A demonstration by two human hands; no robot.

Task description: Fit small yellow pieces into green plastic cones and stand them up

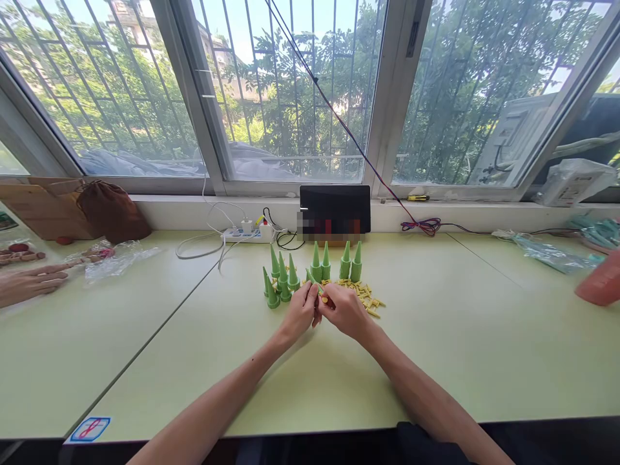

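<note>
My left hand (300, 310) is closed round a green pointed cone (310, 276), which tilts up to the left and is mostly hidden by the fingers. Against its lower end, my right hand (346, 310) pinches a small yellow peg (324, 299). Both hands meet just above the table (310, 387). Several green cones (283, 287) stand upright in a cluster beyond my left hand. Two more cones (316, 263) stand behind the hands, and another pair (351, 265) is farther right. Loose yellow pegs (371, 300) lie scattered by my right hand.
A dark tablet (335, 208) leans at the window wall, beside a power strip (247, 234) with cables. Another person's hand (39, 284) rests at far left near clear plastic (121, 261) and a brown bag (109, 210). A red object (600, 281) is at far right.
</note>
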